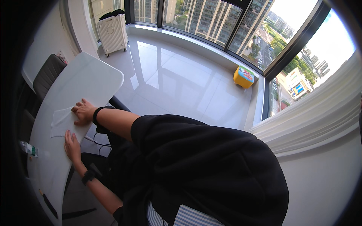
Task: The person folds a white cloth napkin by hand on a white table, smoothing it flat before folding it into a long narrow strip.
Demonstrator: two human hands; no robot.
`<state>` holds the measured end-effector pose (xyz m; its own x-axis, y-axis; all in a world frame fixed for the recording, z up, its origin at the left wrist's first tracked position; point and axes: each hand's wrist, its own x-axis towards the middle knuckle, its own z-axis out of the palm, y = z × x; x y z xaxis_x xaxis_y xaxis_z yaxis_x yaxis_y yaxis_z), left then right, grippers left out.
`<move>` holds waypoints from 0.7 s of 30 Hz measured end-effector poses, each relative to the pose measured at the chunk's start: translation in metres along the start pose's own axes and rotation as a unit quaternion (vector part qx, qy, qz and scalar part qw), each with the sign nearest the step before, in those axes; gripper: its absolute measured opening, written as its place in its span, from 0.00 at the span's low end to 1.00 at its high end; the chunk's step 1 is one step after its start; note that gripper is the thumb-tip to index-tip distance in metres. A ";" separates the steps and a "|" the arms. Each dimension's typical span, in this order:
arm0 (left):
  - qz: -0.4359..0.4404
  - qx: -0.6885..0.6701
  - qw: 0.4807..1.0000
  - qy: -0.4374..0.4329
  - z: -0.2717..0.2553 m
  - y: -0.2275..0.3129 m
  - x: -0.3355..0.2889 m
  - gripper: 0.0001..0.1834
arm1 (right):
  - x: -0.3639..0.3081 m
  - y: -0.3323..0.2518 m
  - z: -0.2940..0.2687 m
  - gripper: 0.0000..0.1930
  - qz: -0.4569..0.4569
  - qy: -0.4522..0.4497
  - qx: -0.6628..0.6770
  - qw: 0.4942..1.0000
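A thin white cloth or sheet (60,123) lies spread on the white tabletop (88,77), its lower edge looking slightly ragged. My right hand (85,112), with a black band at the wrist, rests on the sheet's right edge, palm down, fingers apart and bent. Close to the sheet's lower right corner, my left hand (72,146) lies flat with its fingers stretched out. A black watch-like device is strapped on the left wrist. Neither palm shows, and whether the left fingertips press on the sheet or just beside it I cannot tell.
A clear plastic bottle (29,149) with a green label is at the table's far side. A dark slim stick with a tan tip (48,204) lies on the tabletop. Chairs (49,75) stand beyond. A white suitcase (113,34) and a yellow stool (243,77) are by the windows.
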<state>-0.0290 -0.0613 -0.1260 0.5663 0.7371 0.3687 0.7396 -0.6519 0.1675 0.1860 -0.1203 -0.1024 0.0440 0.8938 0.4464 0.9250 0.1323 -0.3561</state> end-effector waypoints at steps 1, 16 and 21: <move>-0.002 0.000 1.000 0.003 -0.001 0.001 0.000 0.28 | 0.000 0.000 0.000 0.34 0.000 0.005 -0.003 1.000; -0.010 0.033 0.999 -0.015 -0.004 0.004 0.001 0.30 | 0.003 0.006 0.006 0.33 -0.011 0.028 0.004 1.000; -0.009 0.028 0.999 -0.014 -0.003 0.003 0.000 0.30 | 0.003 0.007 0.009 0.33 -0.018 0.037 0.009 0.999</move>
<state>-0.0280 -0.0639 -0.1230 0.5618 0.7545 0.3393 0.7689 -0.6275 0.1222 0.1892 -0.1128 -0.1113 0.0404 0.8540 0.5187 0.9192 0.1717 -0.3543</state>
